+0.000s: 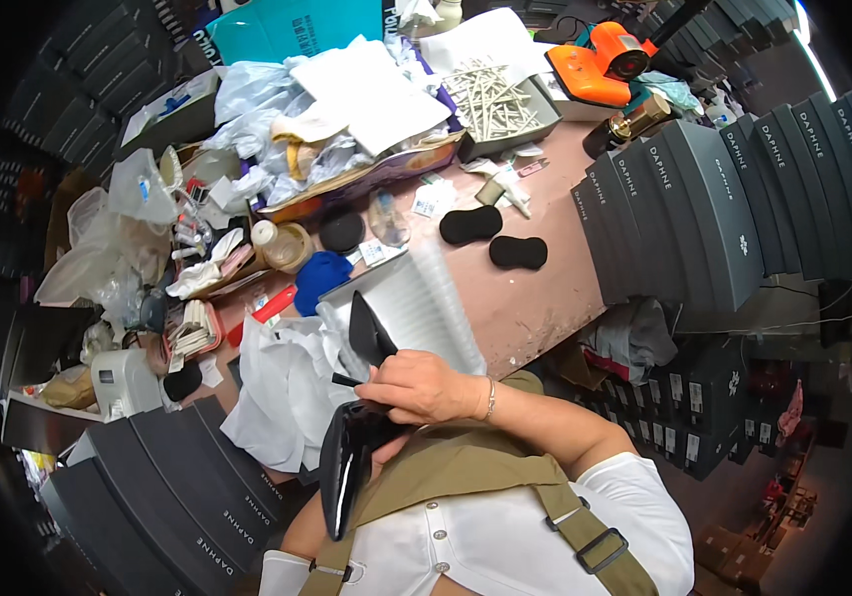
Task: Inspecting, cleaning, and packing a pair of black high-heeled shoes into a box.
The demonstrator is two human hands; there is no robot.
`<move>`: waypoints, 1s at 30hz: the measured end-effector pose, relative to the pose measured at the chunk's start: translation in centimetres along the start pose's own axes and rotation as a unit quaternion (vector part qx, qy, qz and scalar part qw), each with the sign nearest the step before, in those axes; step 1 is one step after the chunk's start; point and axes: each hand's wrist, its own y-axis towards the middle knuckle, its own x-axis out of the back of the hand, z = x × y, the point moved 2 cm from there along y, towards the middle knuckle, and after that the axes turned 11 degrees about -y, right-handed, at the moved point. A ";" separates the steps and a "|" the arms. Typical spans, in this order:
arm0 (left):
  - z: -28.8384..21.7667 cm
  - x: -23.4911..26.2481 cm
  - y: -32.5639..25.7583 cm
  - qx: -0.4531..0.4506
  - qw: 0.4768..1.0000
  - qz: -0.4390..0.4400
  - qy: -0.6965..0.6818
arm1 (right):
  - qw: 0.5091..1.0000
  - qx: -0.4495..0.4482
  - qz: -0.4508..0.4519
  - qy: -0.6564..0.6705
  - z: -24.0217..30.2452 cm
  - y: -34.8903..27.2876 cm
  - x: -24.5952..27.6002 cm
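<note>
My right hand [426, 387], with a thin bracelet at the wrist, is closed over a black shoe [346, 467] held close to my chest. The shoe's glossy part points down toward my olive apron, and a matte black pointed part [366, 333] sticks up above my fingers. A thin black stick [344, 378] pokes out to the left from under the fingers. My left hand is hidden. Only a bit of left forearm [297, 541] shows, leading up behind the shoe.
White tissue paper [287, 392] and a ribbed pale sheet [416, 298] lie on the pink worktable [525, 308]. Two black pads [470, 224] [518, 251] are farther out. Dark grey shoe boxes stand at right [704, 199] and lower left [177, 497]. Clutter, a box of sticks [495, 99] and an orange device [605, 60] fill the back.
</note>
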 end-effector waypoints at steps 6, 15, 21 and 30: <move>-0.9 -0.5 7.1 -0.057 0.996 -0.044 -0.051 | 0.936 -0.316 -0.027 -0.150 -11.7 -8.4 5.0; -3.2 -0.2 7.7 -0.099 0.980 -0.058 -0.162 | 0.881 -0.388 0.085 -0.256 -22.7 -19.3 3.6; -3.3 1.5 6.3 -0.217 0.963 -0.033 -0.154 | 0.984 -0.150 -0.002 -0.100 -5.1 -3.9 4.4; -6.7 1.7 0.5 -0.334 0.913 -0.059 0.227 | 0.817 -0.324 0.130 0.459 -1.0 -1.7 -7.7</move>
